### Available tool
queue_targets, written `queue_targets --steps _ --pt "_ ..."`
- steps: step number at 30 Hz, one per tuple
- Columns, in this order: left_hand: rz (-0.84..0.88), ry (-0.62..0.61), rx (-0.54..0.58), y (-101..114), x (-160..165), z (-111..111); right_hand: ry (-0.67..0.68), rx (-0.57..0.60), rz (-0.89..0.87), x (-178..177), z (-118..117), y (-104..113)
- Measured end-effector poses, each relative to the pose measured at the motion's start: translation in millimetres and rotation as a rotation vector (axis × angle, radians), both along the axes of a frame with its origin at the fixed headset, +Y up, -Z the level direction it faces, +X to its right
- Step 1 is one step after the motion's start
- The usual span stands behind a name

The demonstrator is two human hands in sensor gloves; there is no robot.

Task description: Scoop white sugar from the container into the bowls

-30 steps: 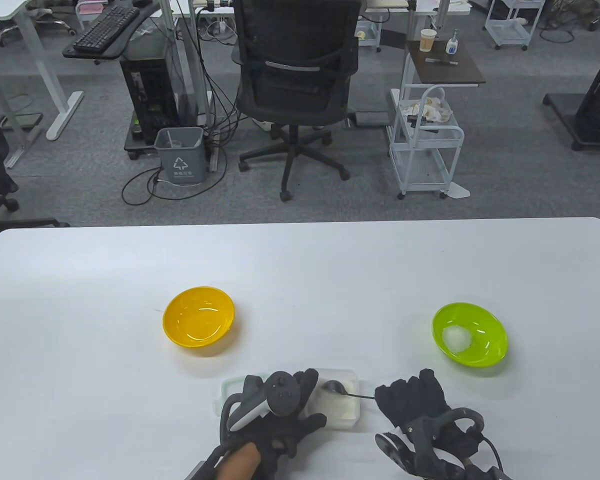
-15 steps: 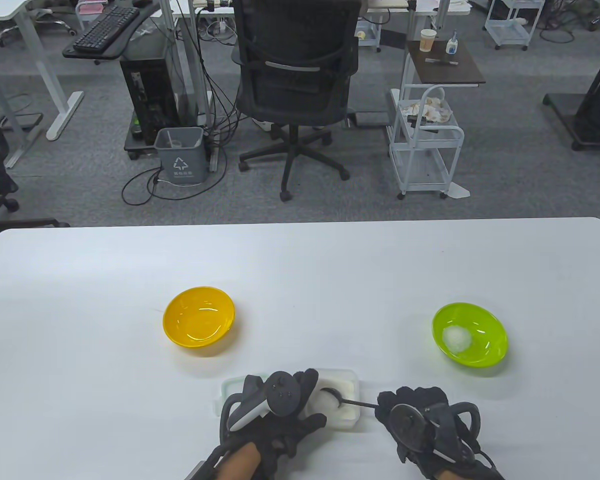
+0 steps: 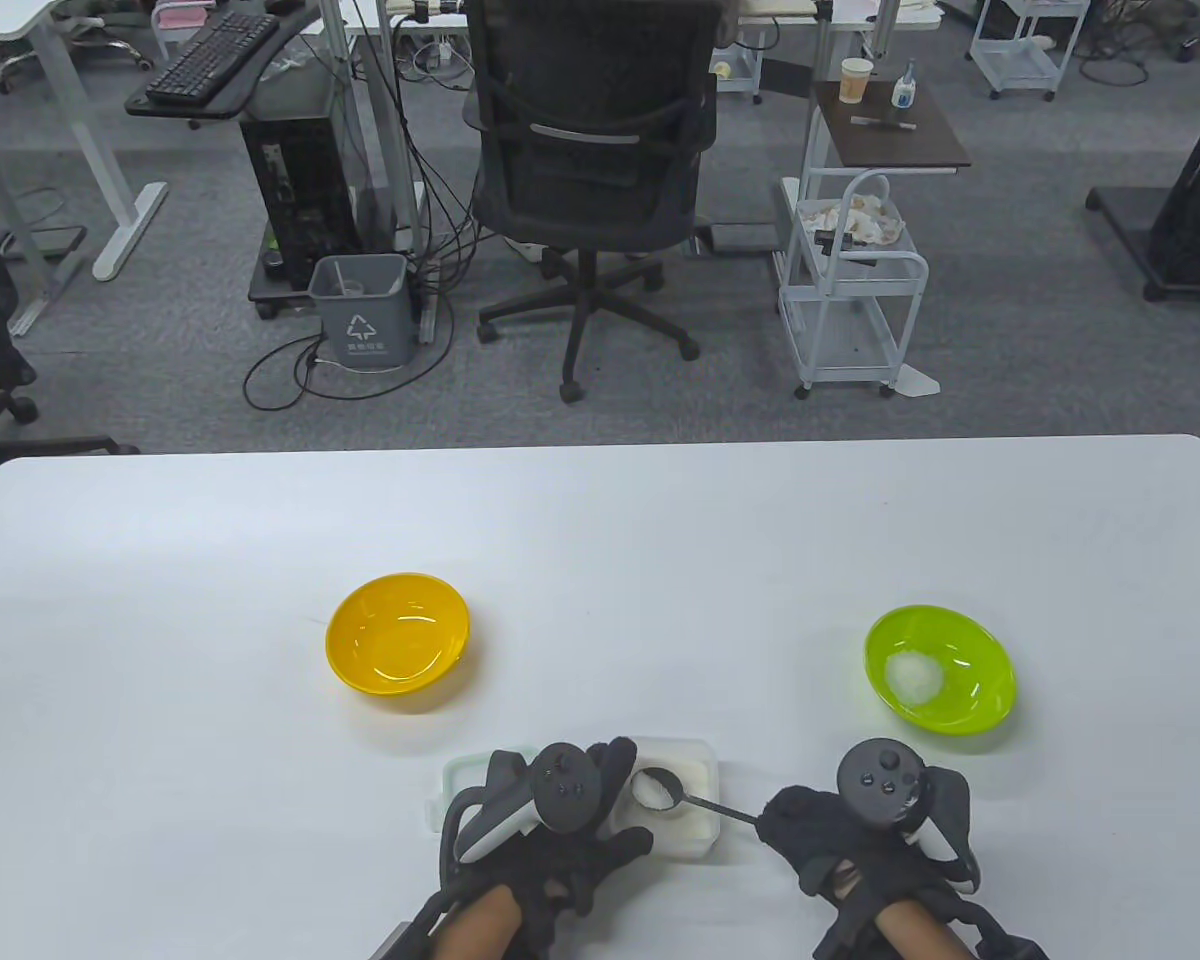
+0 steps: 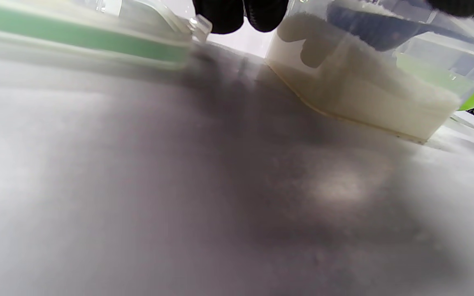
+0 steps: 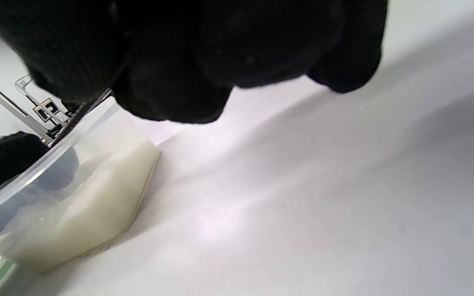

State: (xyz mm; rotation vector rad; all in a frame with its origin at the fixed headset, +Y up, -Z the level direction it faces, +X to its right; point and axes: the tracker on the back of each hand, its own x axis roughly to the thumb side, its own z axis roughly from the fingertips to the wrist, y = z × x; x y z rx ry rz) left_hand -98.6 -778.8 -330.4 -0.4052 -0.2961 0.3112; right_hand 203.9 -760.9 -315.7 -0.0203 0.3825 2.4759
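At the near edge of the white table point(image 3: 600, 520), the left hand point(image 3: 545, 840) rests on the clear sugar container point(image 3: 685, 800), its gloved fingers point(image 4: 241, 14) curled over the container's left rim and holding it in place; the left wrist view shows the fingertips at the wall, with white sugar point(image 4: 364, 90) banked inside. Just to the right, the right hand point(image 3: 860, 830) is closed in a fist around the thin handle of a spoon point(image 3: 660, 788), tracker facing up, knuckles low over the tabletop. The spoon's bowl sits above the container, heaped with a white mound of sugar, and the handle slants down and right into the glove. A lid with a green seal point(image 3: 460, 775) lies touching the container on its left side. Farther out, well apart from the hands, a yellow bowl point(image 3: 398, 632) stands to the left, and a green bowl point(image 3: 940, 668) stands to the right with a small pile of sugar in it. Beyond the table an office chair point(image 3: 590, 150) faces away.
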Motion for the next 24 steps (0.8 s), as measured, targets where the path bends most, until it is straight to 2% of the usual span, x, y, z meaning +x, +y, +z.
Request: queue_targets --steps 9,15,24 --pt "0.002 -0.002 -0.004 1 0 0 -0.016 -0.053 -0.074 5 -2 -7" --pt "0.007 0.002 -0.007 1 0 0 -0.032 -0.048 -0.118 13 -3 -2" --pt "0.010 0.004 -0.007 0 0 0 -0.124 -0.032 -0.233 48 -7 10"
